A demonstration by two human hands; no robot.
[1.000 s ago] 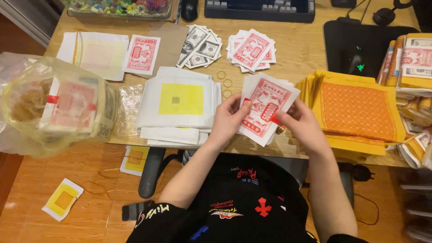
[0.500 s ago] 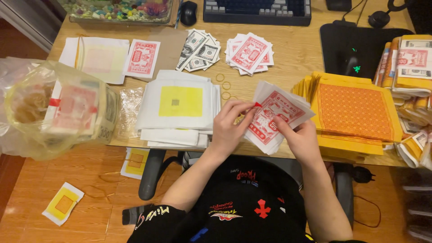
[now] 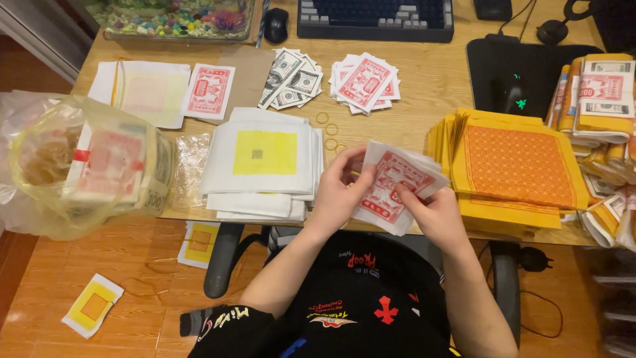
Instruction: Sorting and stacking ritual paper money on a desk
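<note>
Two hands hold a bunch of red-and-white paper sheets over the tabletop edge.

The left hand [image 3: 341, 192] and right hand [image 3: 430, 212] both grip the red-and-white sheets [image 3: 391, 189] tight. A white-and-yellow pile [image 3: 258, 159] lies just left, an orange pile [image 3: 513, 166] just right, rubber bands [image 3: 328, 129] behind.

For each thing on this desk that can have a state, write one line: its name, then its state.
Red-printed paper stack: fanned, held by both hands.
Left hand: gripping the stack's left edge.
Right hand: gripping its lower right.
Yellow-square sheets: piled flat.
Orange sheets: piled, fanned.
Plastic bag: open, filled.
Rubber bands: loose.
</note>
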